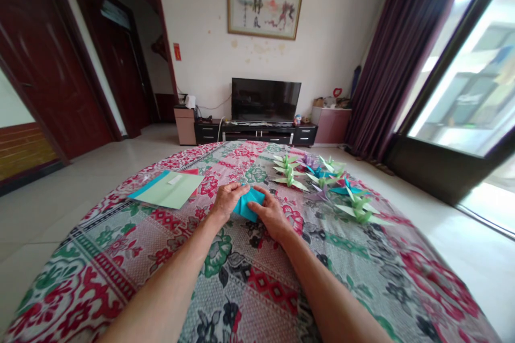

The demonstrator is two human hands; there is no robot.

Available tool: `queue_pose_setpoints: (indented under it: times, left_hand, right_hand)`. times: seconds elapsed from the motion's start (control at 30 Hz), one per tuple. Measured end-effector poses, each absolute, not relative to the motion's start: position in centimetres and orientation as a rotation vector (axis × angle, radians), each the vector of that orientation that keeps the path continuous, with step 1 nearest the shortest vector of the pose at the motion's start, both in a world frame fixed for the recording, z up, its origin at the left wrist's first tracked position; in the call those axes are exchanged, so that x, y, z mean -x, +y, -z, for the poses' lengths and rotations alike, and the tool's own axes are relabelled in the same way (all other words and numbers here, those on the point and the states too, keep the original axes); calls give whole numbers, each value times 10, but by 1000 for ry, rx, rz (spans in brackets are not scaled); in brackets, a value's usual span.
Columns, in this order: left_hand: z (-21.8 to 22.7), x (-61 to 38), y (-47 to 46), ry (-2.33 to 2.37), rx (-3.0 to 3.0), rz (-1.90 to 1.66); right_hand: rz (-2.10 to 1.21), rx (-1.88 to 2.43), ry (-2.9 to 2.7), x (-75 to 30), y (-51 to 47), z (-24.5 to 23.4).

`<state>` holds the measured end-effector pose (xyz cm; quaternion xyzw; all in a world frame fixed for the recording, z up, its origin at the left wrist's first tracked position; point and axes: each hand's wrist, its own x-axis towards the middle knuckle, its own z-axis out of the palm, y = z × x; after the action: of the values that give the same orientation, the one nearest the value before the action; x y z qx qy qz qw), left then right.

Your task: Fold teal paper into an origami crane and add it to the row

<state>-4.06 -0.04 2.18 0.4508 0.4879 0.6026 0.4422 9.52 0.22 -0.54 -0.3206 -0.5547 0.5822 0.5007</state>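
Between my two hands is a folded piece of blue origami paper (pixel 246 209), held a little above the patterned cloth. My left hand (pixel 227 201) pinches its upper left edge between thumb and fingers. On the opposite side, my right hand (pixel 273 215) grips the paper with the thumb on its face and the fingers behind. Creases show across the blue surface. Finished paper cranes in green (pixel 288 176), purple (pixel 321 193) and blue (pixel 348 188) stand in a group to the right of my hands.
A stack of coloured paper sheets (pixel 169 193), pale green on top, lies on the left with a small white piece on it. The round table's floral tablecloth (pixel 225 289) spreads beneath everything. Beyond stand a television (pixel 265 101) and a low cabinet (pixel 257 133).
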Motion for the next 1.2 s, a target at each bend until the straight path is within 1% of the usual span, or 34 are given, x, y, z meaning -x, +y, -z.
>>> queue_pose_setpoints:
  times: [0.1,0.3,0.37,0.47,0.7,0.87,1.0,1.07,1.13,1.2]
  left_hand:
    - [-23,40,-2,1171,-1082,-1437]
    - [-17,42,-2,1129,-1206,-1276]
    - [-16,43,-2,1121,-1222,-1258]
    - [-14,43,-1,1112,-1207,-1267]
    - [-8,48,3,1171,-1143,-1260]
    - [-7,48,5,1192,-1096,-1325]
    - [-12,50,7,1294,-1076,-1384]
    - [-15,52,8,1370,-1036,-1477]
    - [-17,52,7,1393,-987,-1582]
    - [-17,47,4,1289,-982,-1598]
  right_hand:
    - [-1411,767,-1312,-95,2,5]
    - [-1319,859,-1259,-94,-3,-1]
    - [-1346,844,-1259,-94,-5,-3]
    - [-1396,810,-1269,-95,-5,-3]
    - [-1362,838,-1321,-94,-4,1]
    - [-1373,834,-1318,-92,-6,-1]
    - [-1394,860,-1305,-92,-3,0]
    - [-1258,925,-1267,-94,0,1]
    - [-1004,1034,-1227,-97,3,1]
    - [-743,1146,-1236,-99,4,0]
